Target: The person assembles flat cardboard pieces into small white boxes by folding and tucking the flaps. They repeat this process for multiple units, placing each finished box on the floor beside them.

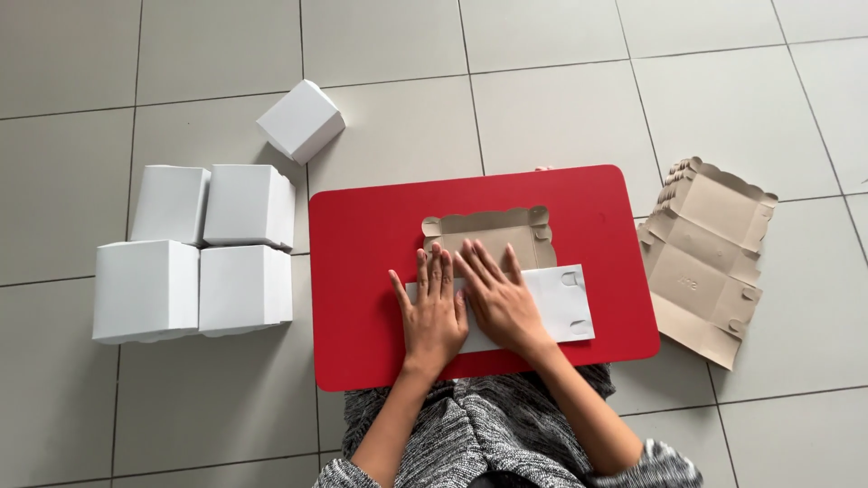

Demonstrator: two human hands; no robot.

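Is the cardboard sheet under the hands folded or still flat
Partly folded. The cardboard sheet has its white near part turned over, brown inside showing beyond; left hand and right hand press it flat.

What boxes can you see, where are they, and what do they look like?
Four white folded boxes: on the floor tiles, left of the red board, set two by two, cube-shaped.
One white folded box: alone behind that group, turned at an angle.
Flat box blank: on the red board, under both hands, white flap folded over the brown inside.
Stack of flat box blanks: on the floor to the right, brown side up, scalloped edges.
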